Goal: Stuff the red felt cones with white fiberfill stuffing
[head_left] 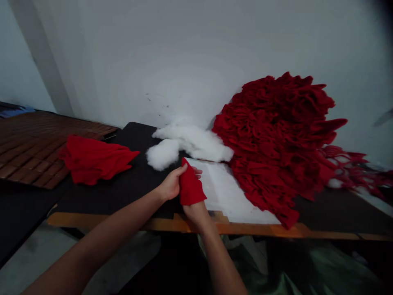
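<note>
A red felt-like cone (190, 186), resembling a small pointed hat, is held over the front part of the table with its tip up. My left hand (172, 183) is closed around its upper part, thumb on the near side and fingertips showing beyond the right edge. My right hand (194, 209) enters the cone's wide lower opening. Only its heel and wrist show, so its fingers are hidden inside the cloth. Just behind the cone lies white fluffy stuffing (196, 141), with a separate rounded tuft (162, 155) closer to my left hand.
A large heap of red cloth pieces (276, 135) rises on the right, partly over a white sheet (227, 192). More red pieces (98, 159) lie on the left, beside a brown woven mat (33, 143). Brown tape (116, 222) lines the black table's front edge. A wall stands behind.
</note>
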Action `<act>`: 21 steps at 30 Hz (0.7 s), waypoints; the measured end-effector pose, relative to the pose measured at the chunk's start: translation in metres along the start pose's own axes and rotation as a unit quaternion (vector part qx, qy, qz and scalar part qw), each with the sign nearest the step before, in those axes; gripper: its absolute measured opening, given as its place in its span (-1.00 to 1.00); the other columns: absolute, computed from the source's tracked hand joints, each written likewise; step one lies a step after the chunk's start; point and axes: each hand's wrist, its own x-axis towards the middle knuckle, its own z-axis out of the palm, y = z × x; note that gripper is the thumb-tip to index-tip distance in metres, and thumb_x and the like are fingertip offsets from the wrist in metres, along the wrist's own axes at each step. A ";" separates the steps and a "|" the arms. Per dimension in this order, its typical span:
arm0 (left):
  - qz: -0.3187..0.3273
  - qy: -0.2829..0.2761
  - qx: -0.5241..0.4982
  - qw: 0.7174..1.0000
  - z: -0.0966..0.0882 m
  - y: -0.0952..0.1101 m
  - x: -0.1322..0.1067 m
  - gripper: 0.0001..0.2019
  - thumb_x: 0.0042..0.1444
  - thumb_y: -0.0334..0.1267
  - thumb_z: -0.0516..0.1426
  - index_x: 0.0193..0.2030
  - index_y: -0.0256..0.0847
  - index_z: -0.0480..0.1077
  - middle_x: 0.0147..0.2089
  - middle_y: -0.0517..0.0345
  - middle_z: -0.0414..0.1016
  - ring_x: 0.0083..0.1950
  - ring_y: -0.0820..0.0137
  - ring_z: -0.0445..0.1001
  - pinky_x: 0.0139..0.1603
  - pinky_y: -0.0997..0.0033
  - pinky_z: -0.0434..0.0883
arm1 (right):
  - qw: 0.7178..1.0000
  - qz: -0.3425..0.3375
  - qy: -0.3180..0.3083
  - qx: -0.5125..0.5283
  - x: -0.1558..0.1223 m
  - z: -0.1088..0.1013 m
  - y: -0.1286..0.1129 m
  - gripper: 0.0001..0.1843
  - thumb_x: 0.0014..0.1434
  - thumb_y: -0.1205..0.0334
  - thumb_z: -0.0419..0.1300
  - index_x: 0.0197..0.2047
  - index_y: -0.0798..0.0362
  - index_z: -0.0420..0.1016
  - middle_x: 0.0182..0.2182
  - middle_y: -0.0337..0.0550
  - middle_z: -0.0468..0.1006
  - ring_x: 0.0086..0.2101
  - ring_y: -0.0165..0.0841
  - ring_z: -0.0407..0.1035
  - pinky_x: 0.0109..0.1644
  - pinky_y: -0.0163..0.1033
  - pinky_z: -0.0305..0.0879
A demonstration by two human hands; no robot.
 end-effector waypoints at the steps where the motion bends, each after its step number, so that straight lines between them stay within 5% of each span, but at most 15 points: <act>1: 0.003 0.001 0.001 1.000 -0.001 0.001 0.001 -0.77 0.06 -0.17 0.08 -0.31 -0.35 0.38 -0.22 -0.12 0.50 -0.18 0.26 0.47 -0.08 0.27 0.34 | 1.000 -0.007 -0.002 0.003 -0.005 -0.001 0.002 -0.42 0.08 0.35 -0.04 0.20 0.08 0.03 0.11 0.01 0.24 0.15 -0.20 0.04 0.16 0.07 0.11; 9: 0.050 0.080 -0.008 0.996 -0.006 -0.002 0.005 -0.76 -0.01 -0.12 0.14 -0.33 -0.28 0.32 -0.27 0.00 0.49 -0.26 0.28 0.48 -0.25 0.30 0.41 | 0.998 -0.058 0.021 -0.034 -0.027 0.005 0.002 -0.35 0.07 0.45 -0.08 0.24 0.03 -0.08 0.18 0.00 0.12 0.19 -0.17 -0.05 0.15 0.11 0.10; 14: 0.058 0.073 -0.009 0.996 -0.002 -0.005 0.001 -0.73 -0.04 -0.09 0.16 -0.29 -0.24 0.30 -0.29 0.07 0.47 -0.30 0.31 0.48 -0.32 0.31 0.42 | 1.000 -0.010 -0.010 -0.001 -0.020 0.009 -0.014 -0.32 0.08 0.42 -0.08 0.26 -0.02 -0.17 0.21 -0.07 0.06 0.22 -0.21 -0.17 0.21 0.08 -0.05; 21: 0.023 0.033 -0.008 0.999 0.000 -0.007 -0.001 -0.68 0.01 -0.04 0.10 -0.27 -0.31 0.33 -0.30 -0.04 0.49 -0.24 0.29 0.48 -0.20 0.28 0.40 | 0.997 0.019 -0.001 0.069 -0.009 0.002 -0.010 -0.44 0.13 0.33 -0.07 0.22 0.02 -0.01 0.15 -0.07 0.19 0.18 -0.25 -0.02 0.21 0.02 0.00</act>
